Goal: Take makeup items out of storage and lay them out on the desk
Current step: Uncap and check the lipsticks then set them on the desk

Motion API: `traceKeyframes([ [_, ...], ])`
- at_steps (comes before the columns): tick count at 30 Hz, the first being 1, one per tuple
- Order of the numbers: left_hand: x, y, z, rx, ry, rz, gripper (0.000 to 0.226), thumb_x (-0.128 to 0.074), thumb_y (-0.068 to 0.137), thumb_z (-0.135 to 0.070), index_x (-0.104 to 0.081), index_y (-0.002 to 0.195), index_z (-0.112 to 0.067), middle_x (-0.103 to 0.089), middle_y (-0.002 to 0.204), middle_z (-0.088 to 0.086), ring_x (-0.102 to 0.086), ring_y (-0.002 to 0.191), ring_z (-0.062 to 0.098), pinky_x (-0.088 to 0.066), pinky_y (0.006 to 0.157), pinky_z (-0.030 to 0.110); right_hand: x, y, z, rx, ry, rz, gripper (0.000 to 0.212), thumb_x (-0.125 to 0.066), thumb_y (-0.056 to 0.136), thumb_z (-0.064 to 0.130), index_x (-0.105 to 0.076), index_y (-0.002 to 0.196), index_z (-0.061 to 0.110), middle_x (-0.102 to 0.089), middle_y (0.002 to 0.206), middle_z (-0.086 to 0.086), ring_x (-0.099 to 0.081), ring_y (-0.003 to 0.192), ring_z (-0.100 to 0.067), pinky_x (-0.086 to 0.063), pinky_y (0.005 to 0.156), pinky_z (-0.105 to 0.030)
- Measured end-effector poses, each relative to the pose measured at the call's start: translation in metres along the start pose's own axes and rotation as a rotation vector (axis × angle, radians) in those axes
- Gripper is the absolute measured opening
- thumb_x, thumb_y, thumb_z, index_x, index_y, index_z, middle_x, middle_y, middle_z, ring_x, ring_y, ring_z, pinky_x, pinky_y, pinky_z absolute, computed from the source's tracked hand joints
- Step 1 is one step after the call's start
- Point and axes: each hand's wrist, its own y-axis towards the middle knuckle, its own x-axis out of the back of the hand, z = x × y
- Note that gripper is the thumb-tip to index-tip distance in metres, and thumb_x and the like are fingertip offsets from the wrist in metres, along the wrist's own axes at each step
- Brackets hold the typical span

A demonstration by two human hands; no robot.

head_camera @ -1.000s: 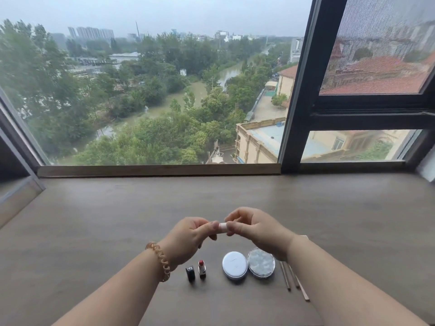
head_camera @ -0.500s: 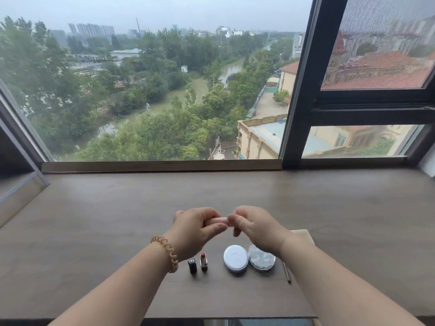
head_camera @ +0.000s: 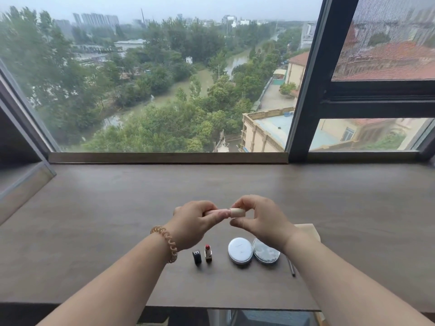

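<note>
Hands, both on one beige tube, held up over the middle of the desk

Left hand has its fingers wrapped round the pinkish end, and the right hand is pinching the beige end between thumb and fingertips, so the tube lies sideways between them, clear of the surface. Under them, close to the front edge, there's a neat little row: a black cap standing just beside an open red lipstick, then a white round compact touching a clear round case. A thin dark pencil pokes out from under the right forearm. Coiled bracelet on the left wrist.
</note>
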Motion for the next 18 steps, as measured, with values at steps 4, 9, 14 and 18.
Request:
traceKeyframes([
  [4,0.001,0.001,0.003,0.024,-0.126,0.043,0.042,-0.058,0.072,-0.069,-0.068,0.076,-0.028,-0.044,0.049,-0.017,-0.041,0.055,0.006,-0.034,0.061,0.027,-0.004,0.002,-0.004,0.119,-0.210,-0.071,0.019,-0.068,0.073,0.043,-0.067,0.088,0.033,-0.064,0.080,0.016,-0.053,0.084,-0.006,-0.041,0.085,-0.037],
  [9,0.006,-0.001,-0.002,0.081,-0.256,0.205,0.023,-0.077,0.075,-0.031,-0.071,0.091,-0.014,-0.060,0.061,-0.009,-0.053,0.056,0.003,-0.043,0.055,0.015,-0.011,0.000,-0.007,0.193,-0.405,-0.024,0.020,-0.063,0.077,0.040,-0.067,0.095,0.032,-0.067,0.088,0.012,-0.055,0.102,-0.016,-0.029,0.101,-0.044],
  [14,0.010,0.000,-0.003,0.175,-0.061,0.276,0.038,-0.068,0.077,-0.052,-0.071,0.083,-0.015,-0.065,0.056,-0.005,-0.057,0.056,0.006,-0.040,0.051,0.016,-0.019,-0.003,-0.015,0.255,-0.485,-0.111,0.012,-0.069,0.067,0.032,-0.064,0.078,0.030,-0.064,0.080,0.012,-0.060,0.101,-0.021,-0.020,0.099,-0.040],
  [18,0.011,-0.001,0.000,0.237,-0.157,0.271,0.039,-0.063,0.083,-0.048,-0.069,0.077,-0.010,-0.065,0.056,0.001,-0.060,0.053,0.008,-0.043,0.052,0.013,-0.015,-0.003,-0.026,0.219,-0.505,-0.166,0.014,-0.074,0.065,0.027,-0.063,0.074,0.029,-0.064,0.075,0.014,-0.061,0.093,-0.021,-0.016,0.096,-0.032],
])
